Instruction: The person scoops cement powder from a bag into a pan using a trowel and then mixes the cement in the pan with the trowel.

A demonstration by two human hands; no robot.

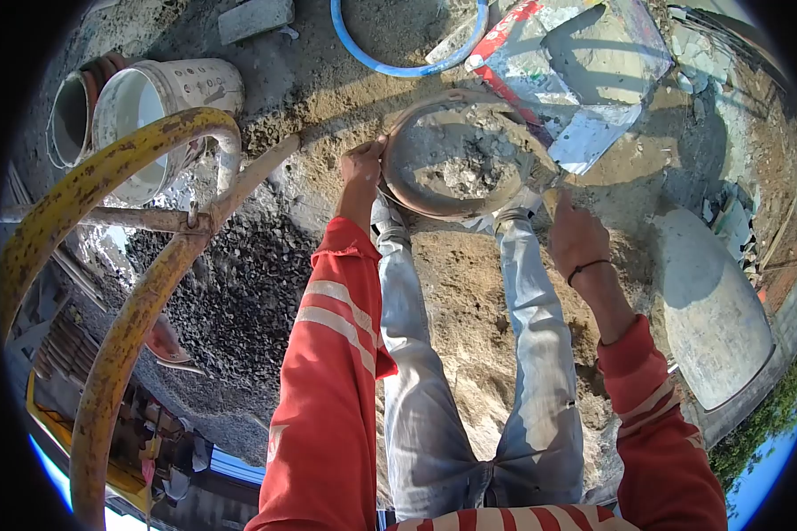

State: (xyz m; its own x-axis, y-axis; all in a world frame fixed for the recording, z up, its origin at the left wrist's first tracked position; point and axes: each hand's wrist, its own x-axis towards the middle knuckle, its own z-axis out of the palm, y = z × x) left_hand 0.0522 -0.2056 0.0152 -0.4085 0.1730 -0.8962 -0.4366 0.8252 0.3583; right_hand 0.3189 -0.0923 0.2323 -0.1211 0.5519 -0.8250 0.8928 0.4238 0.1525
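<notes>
Just ahead of the shoes [516, 202], a round pan [416, 200] rests on sandy ground with grey rubble [478, 161] inside. At its near right side, the right hand [579, 237] is closed around the handle of a tool [551, 203], probably a trowel; the blade is hard to make out against the rim. The left hand [360, 165] grips the left rim. Maintain this hold so that the pan does not turn or slide under the tool's push. Use short, low strokes along the curved wall, and keep the left fingers out of the blade's path. Allow for the printed sheet [613, 75] just beside the far right rim, which could obstruct a wide stroke. Farther off lies a blue tube [407, 71].
</notes>
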